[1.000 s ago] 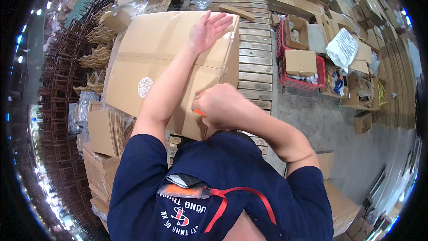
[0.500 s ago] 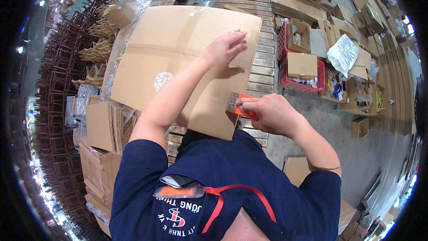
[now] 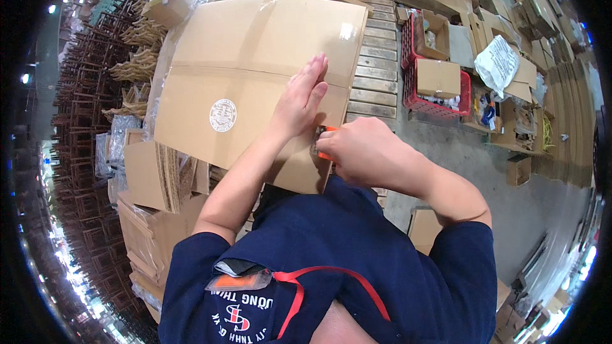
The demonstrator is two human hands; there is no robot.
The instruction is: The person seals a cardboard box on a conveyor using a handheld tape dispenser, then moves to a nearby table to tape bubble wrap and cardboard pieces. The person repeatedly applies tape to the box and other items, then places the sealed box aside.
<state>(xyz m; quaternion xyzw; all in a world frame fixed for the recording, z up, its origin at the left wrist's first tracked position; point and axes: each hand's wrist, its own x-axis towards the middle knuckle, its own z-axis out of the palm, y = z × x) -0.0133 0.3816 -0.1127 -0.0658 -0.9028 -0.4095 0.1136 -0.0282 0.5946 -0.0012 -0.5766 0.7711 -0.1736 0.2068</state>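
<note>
A large brown cardboard box (image 3: 248,44), with a round white printed mark on its face, spreads out in front of me. Its near right corner comes close to my body. My left hand (image 3: 298,100) is on or just over the box, fingers stretched out side by side and holding nothing. Closed around an orange hand tool with a flat greyish head (image 3: 326,135) is my right hand (image 3: 363,148). The tool's head is at the box's right edge, just below my left hand; my fingers hide most of its handle.
Wooden slats (image 3: 373,79) run beyond the box's right side. Red plastic crates (image 3: 411,99) hold cardboard boxes, and a white plastic bag (image 3: 497,65) lies on cartons farther right. Stacked cardboard (image 3: 152,175) stands at the left, with wooden frames (image 3: 137,64) behind.
My left hand has moved left and nearer to me over the box. My right hand has shifted left with the orange tool, its head now nearer my left hand.
</note>
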